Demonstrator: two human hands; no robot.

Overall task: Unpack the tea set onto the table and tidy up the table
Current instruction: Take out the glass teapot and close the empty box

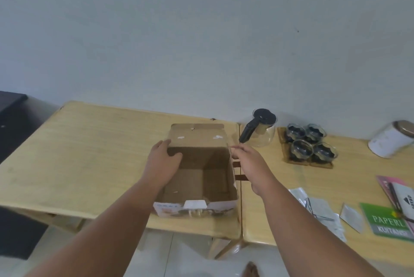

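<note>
2 pale wood tables (89, 153) butt together along a seam, wall behind. Cardboard box (199, 171) sits open at the right end of the left table, top flap folded back, inside looks empty. Tea set already out on the right table: glass teapot (261, 129) with black lid and handle near the wall, 4 glass cups (310, 145) clustered on a wooden tray (322, 164) just beside it. Farther right a white jar (391, 141) lies tilted; papers (322, 211), a green booklet (389, 223) and pink leaflets (385, 183) litter the near edge. Left hand (162, 160) grips the box's left wall, thumb over the rim inside. Right hand (248, 162) is at the right wall, fingers loosely curled; cannot tell if it actually has hold. Unpacking looks done, likely tidying next. Risks: box swung right on lifting could clip the teapot handle, which points toward it; a weak right-side grip could let the box tip; sweeping the papers carelessly could nudge the tray of cups.
</note>
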